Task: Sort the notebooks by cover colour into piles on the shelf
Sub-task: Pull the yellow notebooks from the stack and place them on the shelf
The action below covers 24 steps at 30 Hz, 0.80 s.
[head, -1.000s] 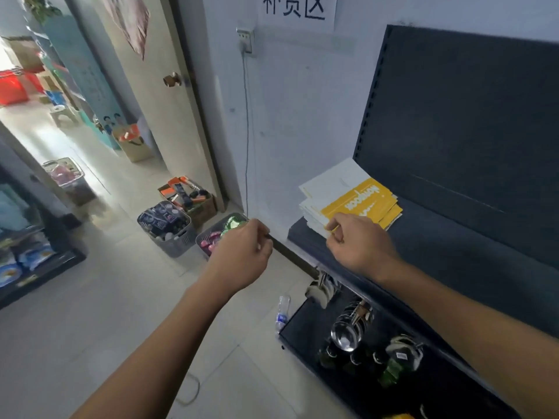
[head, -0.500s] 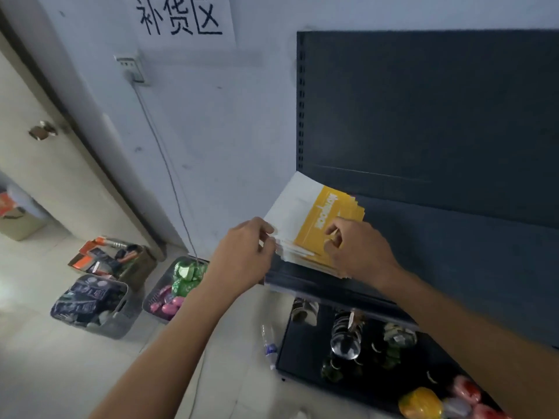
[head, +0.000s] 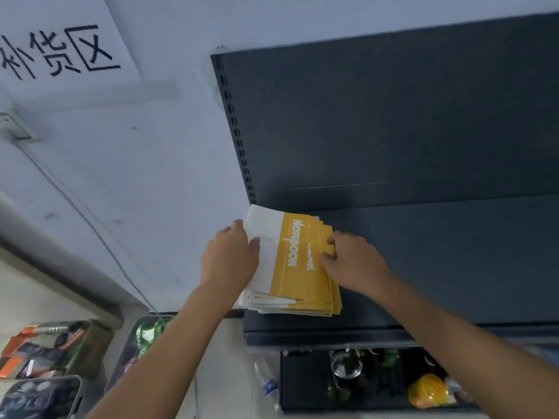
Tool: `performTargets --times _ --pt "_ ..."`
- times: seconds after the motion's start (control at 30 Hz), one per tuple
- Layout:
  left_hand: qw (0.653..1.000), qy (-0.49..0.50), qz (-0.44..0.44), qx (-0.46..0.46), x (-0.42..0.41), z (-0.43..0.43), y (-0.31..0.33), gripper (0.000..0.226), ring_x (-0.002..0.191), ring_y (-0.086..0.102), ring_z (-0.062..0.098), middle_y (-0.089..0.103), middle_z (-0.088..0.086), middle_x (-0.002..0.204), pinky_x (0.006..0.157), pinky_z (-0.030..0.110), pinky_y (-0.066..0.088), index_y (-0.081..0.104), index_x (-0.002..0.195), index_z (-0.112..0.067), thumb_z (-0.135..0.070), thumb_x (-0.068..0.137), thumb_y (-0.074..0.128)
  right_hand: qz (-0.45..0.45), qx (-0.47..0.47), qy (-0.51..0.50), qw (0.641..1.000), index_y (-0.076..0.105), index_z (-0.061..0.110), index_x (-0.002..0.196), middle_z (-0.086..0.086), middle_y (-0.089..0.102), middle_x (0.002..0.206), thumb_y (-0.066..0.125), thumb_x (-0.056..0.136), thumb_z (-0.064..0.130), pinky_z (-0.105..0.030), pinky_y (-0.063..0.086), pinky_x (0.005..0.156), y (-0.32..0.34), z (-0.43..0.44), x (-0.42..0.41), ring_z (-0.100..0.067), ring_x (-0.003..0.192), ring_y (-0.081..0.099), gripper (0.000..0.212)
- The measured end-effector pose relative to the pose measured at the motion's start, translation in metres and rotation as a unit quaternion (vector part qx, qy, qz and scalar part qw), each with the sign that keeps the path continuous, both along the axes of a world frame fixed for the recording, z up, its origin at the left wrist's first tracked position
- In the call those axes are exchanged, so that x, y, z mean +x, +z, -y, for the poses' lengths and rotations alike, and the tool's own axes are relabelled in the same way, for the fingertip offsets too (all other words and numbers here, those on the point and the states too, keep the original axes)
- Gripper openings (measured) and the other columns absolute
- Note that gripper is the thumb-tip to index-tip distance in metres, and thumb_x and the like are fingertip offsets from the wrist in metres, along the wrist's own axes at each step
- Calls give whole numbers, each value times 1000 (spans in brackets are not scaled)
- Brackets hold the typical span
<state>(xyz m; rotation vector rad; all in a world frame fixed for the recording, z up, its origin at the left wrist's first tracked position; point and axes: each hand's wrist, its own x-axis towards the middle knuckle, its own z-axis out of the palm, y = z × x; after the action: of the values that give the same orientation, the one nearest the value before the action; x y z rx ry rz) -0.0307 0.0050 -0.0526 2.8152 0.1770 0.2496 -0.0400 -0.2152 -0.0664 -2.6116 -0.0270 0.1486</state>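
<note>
Shelf (head: 438, 267), left edge: notebooks (head: 298, 267), perhaps overhanging

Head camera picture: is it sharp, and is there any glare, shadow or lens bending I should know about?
Head view: soft, even light, no hard shadows; the notebooks, left hand and right hand fairly sharp; the floor baskets at lower left smeared; the wide lens slants the shelf edges; one small highlight on the glass below.

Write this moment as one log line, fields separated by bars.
left hand: holds notebook stack left edge | right hand: pinches right edge | stack: one unsorted pile on shelf
</note>
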Motion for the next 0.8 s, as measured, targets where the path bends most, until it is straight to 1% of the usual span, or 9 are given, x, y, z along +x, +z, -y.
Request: performTargets --times 0.1,0.17,0.27,0.4,0.47,0.53,0.6,0.73,0.8 --pt "1000 2 -1 26 9 -1 -2 38 73 54 20 67 4 104 52 25 37 53 127 -15 -41 99 55 -22 -12 -18 1000 51 16 84 -3 54 99 47 98 40 -37 52 71 -7 -7 5 -17 80 58 28" --pt "1000 -7 -13 15 13 -3 -3 37 80 60 23 68 5 105 57 30 45 56 121 -14 -39 96 62 -47 -14 -18 999 48 18 77 -4 51 102 44 100 42 -36 51 72 -11 -11 5 -18 80 57 34" --pt "998 -14 -54 -16 13 -5 -7 38 91 65 25 69 4 105 72 37 53 60 113 -12 -38 88 71 -54 -16 -18 998 48 19 76 -4 48 105 43 101 45 -35 49 70 -16 -17 2 -18 81 56 36" --pt "990 -13 -134 -36 12 -11 -8 37 86 58 17 67 -3 102 58 25 37 61 111 -15 -36 83 74 -29 -22 -21 999 45 21 79 -1 45 106 43 101 44 -34 46 72 -19 -23 -3 -16 88 52 32" --pt "984 -27 -170 -47 13 -14 -5 31 86 62 17 68 -2 100 61 27 48 63 107 -14 -27 81 73 -2 -27 -23 999 49 18 84 -1 44 108 43 102 42 -34 46 75 -19 -27 -6 -17 96 50 30" --pt "979 -33 -192 -67 14 -15 -1 27 86 65 20 69 1 98 72 38 58 64 105 -11 -18 79 70 23 -28 -22 999 54 16 91 -1 44 110 44 102 41 -31 46 75 -19 -32 -7 -17 100 49 29" --pt "976 -34 -198 -85 14 -16 0 27 86 66 23 70 5 97 77 41 58 64 104 -8 -14 79 70 36 -19 -21 999 56 16 96 0 44 111 44 102 41 -29 46 75 -19 -37 -9 -16 103 49 28" --pt "981 -20 -168 -97 12 -19 0 23 75 62 14 67 0 87 62 30 51 64 102 -9 -25 86 69 39 13 -22 999 53 17 92 0 45 111 47 100 38 -29 45 75 -20 -44 -10 -16 102 48 23" --pt "983 -9 -154 -98 12 -22 -1 24 78 60 14 65 -3 90 59 26 48 63 107 -11 -27 89 67 25 46 -32 998 51 18 89 0 46 110 51 98 36 -30 46 75 -20 -47 -9 -16 98 49 20"
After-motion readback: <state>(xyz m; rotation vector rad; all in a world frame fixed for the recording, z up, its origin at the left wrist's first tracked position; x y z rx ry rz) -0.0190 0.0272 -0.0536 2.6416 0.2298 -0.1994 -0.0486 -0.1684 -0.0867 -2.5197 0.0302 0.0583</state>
